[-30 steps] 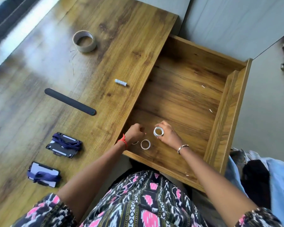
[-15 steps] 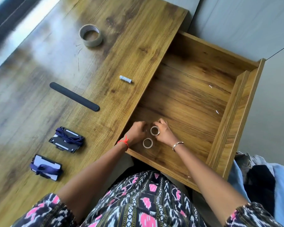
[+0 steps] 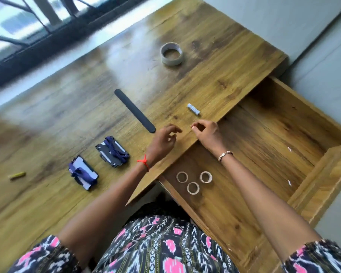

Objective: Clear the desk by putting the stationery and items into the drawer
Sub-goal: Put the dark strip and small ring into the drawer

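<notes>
Stationery is split between two places: three small tape rings (image 3: 193, 181) lie together in the near corner of the open drawer (image 3: 268, 154), at about 6 o'clock from our hands, likely parked there to leave the rest of the drawer floor free. On the worktop (image 3: 87, 119) wait a large tape roll (image 3: 171, 54) at 12 o'clock, a black strip (image 3: 134, 110), a small white stick (image 3: 193, 109), two wrapped card holders (image 3: 112, 153) at 9 o'clock and a yellow crayon-like piece (image 3: 18, 175) farther left. Our left hand (image 3: 162, 141) and right hand (image 3: 208, 133) hover loosely curled and empty above the worktop edge, nearest the stick and strip. We judge the path back over that edge into the drawer unobstructed.
</notes>
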Motion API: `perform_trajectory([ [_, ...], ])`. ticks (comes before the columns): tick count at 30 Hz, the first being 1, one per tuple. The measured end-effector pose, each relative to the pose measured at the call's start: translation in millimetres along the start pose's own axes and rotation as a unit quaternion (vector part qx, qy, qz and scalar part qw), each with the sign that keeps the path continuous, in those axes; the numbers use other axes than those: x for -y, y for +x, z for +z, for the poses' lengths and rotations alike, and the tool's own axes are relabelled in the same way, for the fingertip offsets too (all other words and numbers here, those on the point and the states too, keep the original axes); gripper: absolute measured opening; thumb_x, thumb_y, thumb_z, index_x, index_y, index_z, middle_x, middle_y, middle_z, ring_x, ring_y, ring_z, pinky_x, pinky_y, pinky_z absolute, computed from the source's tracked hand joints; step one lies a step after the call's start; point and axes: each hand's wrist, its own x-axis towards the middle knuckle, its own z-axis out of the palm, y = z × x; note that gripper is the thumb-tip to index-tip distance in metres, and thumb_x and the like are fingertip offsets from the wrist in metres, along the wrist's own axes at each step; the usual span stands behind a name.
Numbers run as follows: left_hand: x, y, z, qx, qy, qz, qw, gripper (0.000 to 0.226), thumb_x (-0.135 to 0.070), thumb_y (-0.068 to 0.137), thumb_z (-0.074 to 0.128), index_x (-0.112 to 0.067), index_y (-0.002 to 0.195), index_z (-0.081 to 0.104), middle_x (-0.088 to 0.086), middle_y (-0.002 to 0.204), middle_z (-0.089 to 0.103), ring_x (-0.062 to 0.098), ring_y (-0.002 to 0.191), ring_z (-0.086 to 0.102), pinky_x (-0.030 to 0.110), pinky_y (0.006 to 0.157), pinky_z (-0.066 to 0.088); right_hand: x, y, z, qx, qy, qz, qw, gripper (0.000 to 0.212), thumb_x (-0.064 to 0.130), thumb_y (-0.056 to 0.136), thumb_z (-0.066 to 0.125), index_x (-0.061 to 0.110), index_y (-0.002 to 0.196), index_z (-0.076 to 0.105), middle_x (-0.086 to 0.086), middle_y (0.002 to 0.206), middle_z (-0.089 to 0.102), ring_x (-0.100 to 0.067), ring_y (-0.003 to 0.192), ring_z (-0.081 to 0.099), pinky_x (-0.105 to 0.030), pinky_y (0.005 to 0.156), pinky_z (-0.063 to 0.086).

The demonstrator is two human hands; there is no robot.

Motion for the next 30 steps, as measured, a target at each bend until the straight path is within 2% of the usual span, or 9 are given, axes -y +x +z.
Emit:
perform_trajectory([
  [3,17.9,0.5,-32.0,-0.087,0.023,-0.041,0.995,0.028,0.009,0.081,0.051,-0.004,0.102,0.066,0.011,0.108,0.062,0.019,0.099,0.058,0.020,0.082,0.047,26.1,14.9,23.4,0.033,0.000,-0.034,0.999,0.015,0.013,0.083,0.060,0.002,0.086,0.069,-0.013,0.086,0.071,-0.025,0.083,0.065,-0.035,0.077,0.052],
  [6,41.1,3.4,-60.5,-0.144,0.030,-0.072,0.986,0.029,0.011,0.075,0.052,-0.001,0.098,0.067,0.013,0.105,0.063,0.023,0.099,0.060,0.027,0.084,0.049,48.1,24.0,47.4,0.062,-0.028,-0.055,0.996,0.019,0.024,0.081,0.064,0.006,0.082,0.067,-0.010,0.085,0.070,-0.023,0.083,0.064,-0.034,0.073,0.052],
  [10,67.9,12.2,-95.1,-0.180,0.051,-0.135,0.973,0.031,0.009,0.077,0.050,0.000,0.102,0.067,0.014,0.110,0.062,0.023,0.103,0.057,0.016,0.085,0.040,74.7,36.2,75.3,0.061,-0.062,-0.048,0.995,0.026,0.036,0.078,0.068,0.012,0.088,0.068,-0.004,0.089,0.070,-0.021,0.089,0.064,-0.028,0.068,0.046],
  [12,80.9,18.9,-110.4,-0.180,0.064,-0.150,0.970,0.032,0.007,0.077,0.052,0.001,0.106,0.065,0.015,0.113,0.061,0.024,0.107,0.056,0.013,0.088,0.035,89.6,41.6,88.0,0.069,-0.085,-0.051,0.993,0.034,0.039,0.079,0.068,0.011,0.099,0.067,-0.006,0.099,0.068,-0.022,0.097,0.062,-0.031,0.074,0.047],
  [14,90.9,28.1,-121.8,-0.168,0.075,-0.160,0.970,0.034,0.003,0.080,0.055,0.001,0.113,0.060,0.017,0.119,0.059,0.026,0.114,0.053,0.016,0.095,0.033,102.7,47.2,97.6,0.082,-0.119,-0.052,0.988,0.041,0.040,0.081,0.066,0.009,0.108,0.064,-0.008,0.108,0.064,-0.025,0.103,0.058,-0.033,0.080,0.046],
  [20,112.5,74.5,-138.7,-0.076,0.106,-0.193,0.972,0.052,-0.015,0.089,0.057,0.000,0.135,0.039,0.018,0.138,0.043,0.032,0.128,0.038,0.035,0.109,0.028,123.0,61.8,112.7,0.077,-0.156,-0.006,0.985,0.029,0.026,0.081,0.068,0.003,0.099,0.063,-0.013,0.115,0.057,-0.029,0.109,0.054,-0.036,0.086,0.044],
  [24,118.4,95.1,-141.1,-0.062,0.111,-0.223,0.967,0.055,-0.014,0.092,0.050,-0.001,0.141,0.029,0.018,0.142,0.034,0.035,0.131,0.028,0.039,0.111,0.024,125.1,68.8,113.6,0.093,-0.131,0.024,0.987,0.023,0.022,0.076,0.071,0.005,0.092,0.066,-0.012,0.108,0.062,-0.028,0.106,0.055,-0.033,0.080,0.045],
  [27,120.4,102.3,-143.1,-0.073,0.085,-0.228,0.967,0.050,-0.010,0.091,0.051,-0.003,0.138,0.034,0.020,0.137,0.036,0.035,0.130,0.028,0.036,0.108,0.026,123.6,72.6,114.6,0.108,-0.115,0.031,0.987,0.022,0.021,0.074,0.073,0.006,0.088,0.064,-0.010,0.104,0.063,-0.024,0.103,0.054,-0.030,0.074,0.044],
  [30,126.7,104.7,-151.3,-0.080,0.035,-0.227,0.970,0.044,-0.008,0.084,0.062,-0.003,0.126,0.051,0.020,0.127,0.048,0.033,0.121,0.043,0.037,0.103,0.036,117.8,73.9,114.1,0.114,-0.077,0.034,0.990,0.018,0.016,0.073,0.072,0.012,0.083,0.058,-0.007,0.097,0.062,-0.021,0.094,0.054,-0.030,0.074,0.046],
])
